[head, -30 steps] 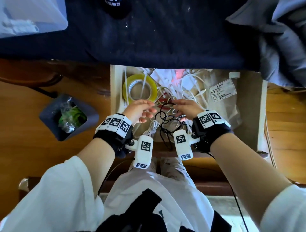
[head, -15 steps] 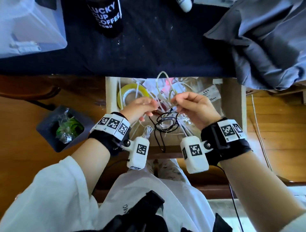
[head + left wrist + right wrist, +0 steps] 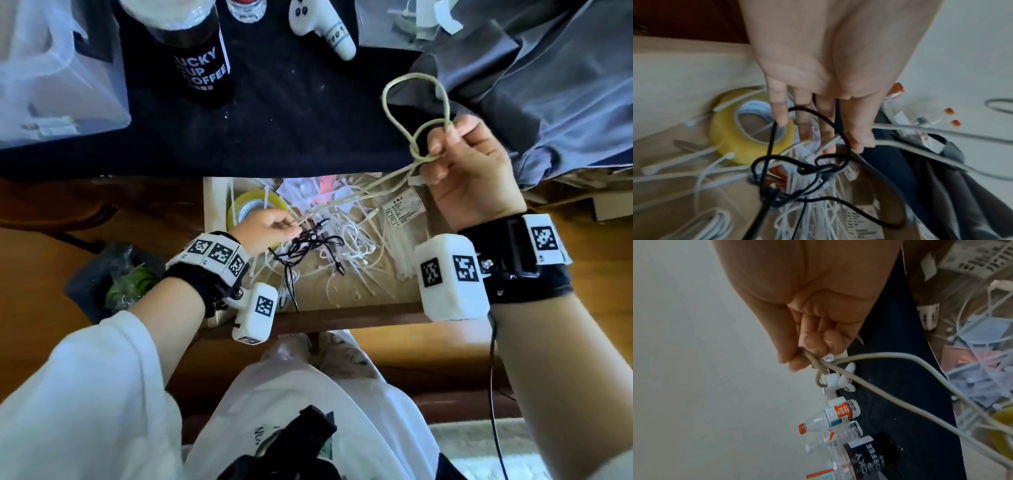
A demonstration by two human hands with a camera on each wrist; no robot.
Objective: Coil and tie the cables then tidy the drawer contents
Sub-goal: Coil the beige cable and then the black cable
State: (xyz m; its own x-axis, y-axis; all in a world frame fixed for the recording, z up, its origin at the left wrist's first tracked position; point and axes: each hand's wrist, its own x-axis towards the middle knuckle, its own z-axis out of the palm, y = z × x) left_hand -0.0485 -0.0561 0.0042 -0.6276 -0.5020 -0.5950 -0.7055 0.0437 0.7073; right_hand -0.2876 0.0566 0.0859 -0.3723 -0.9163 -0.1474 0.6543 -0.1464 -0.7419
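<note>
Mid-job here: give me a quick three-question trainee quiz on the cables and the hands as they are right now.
1. True or false: the right hand holds the looped beige cable above the drawer.
2. What roll lies in the drawer beside the left hand? A tape roll, B string, C wire spool.
3. Fill in: the loose tangled cable in the drawer by the left hand is ____ in colour.

Key: 1 true. 2 A, the yellow tape roll. 3 black, the black cable.

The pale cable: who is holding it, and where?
Right hand grips the pale cable where its loops cross; left hand pinches it lower down.
</note>
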